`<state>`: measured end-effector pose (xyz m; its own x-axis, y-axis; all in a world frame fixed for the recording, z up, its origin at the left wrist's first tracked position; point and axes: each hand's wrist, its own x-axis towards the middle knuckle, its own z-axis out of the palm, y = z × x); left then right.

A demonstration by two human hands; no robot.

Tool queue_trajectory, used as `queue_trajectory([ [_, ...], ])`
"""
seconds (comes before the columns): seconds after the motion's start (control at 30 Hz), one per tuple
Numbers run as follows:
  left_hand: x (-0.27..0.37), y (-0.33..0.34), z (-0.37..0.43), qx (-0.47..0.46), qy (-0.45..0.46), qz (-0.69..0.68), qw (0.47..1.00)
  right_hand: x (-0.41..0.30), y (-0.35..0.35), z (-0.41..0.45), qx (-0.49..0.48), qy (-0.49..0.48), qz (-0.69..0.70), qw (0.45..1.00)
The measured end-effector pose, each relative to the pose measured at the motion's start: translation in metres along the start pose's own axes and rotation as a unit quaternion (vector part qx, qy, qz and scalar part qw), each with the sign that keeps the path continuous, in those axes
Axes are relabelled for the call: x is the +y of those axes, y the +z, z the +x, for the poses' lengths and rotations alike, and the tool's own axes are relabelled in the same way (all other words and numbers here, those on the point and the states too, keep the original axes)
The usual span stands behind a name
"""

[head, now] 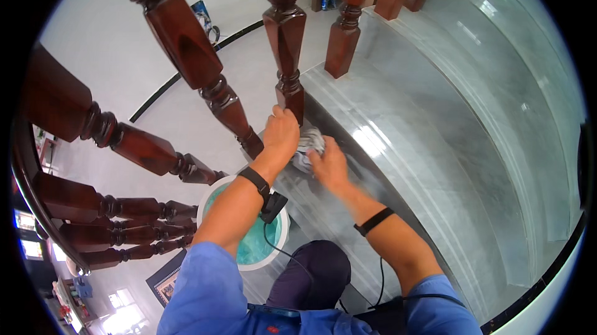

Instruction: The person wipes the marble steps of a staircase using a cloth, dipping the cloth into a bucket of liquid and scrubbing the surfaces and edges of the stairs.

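Observation:
My right hand [332,163] grips a bunched grey-white cloth [311,143] low over a grey stair tread [303,209], close to the foot of a turned wooden baluster [288,50]. My left hand [281,130] is curled against the lower block of that same baluster. Its fingertips are hidden, so whether it holds the post or a part of the cloth cannot be told. Below my left forearm, a white-rimmed bucket [276,254] contains greenish water [255,244]. A strap with a small black device [274,206] sits on my left wrist.
Glossy balusters [198,45] line the stair's open side, joining a dark handrail [23,181] at left. Curved grey steps [447,115] rise to the right. My bent knee [312,274] rests near the bucket. A thin black cable [291,256] hangs from the wrist device.

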<state>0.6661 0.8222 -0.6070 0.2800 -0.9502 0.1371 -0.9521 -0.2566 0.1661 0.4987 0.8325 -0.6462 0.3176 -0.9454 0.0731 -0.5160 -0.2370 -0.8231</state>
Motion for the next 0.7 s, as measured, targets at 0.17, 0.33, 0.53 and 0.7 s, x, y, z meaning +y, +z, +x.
queue_trajectory([
  [0.17, -0.008, 0.04, 0.006, -0.172, -0.072, -0.078, 0.979, 0.024, 0.026, 0.007, -0.009, -0.09, -0.027, 0.996],
  [0.33, -0.036, 0.069, 0.009, -0.224, -0.023, 0.04, 0.974, 0.032, 0.032, 0.015, -0.197, -0.162, -0.234, 0.938],
  [0.53, 0.007, 0.071, -0.021, -0.298, 0.111, 0.122, 0.94, 0.066, 0.007, 0.014, -0.195, -0.171, -0.257, 0.931],
  [0.7, -0.002, 0.087, -0.044, -0.191, 0.032, -0.09, 0.977, 0.045, -0.009, -0.013, -0.219, -0.121, -0.254, 0.934],
])
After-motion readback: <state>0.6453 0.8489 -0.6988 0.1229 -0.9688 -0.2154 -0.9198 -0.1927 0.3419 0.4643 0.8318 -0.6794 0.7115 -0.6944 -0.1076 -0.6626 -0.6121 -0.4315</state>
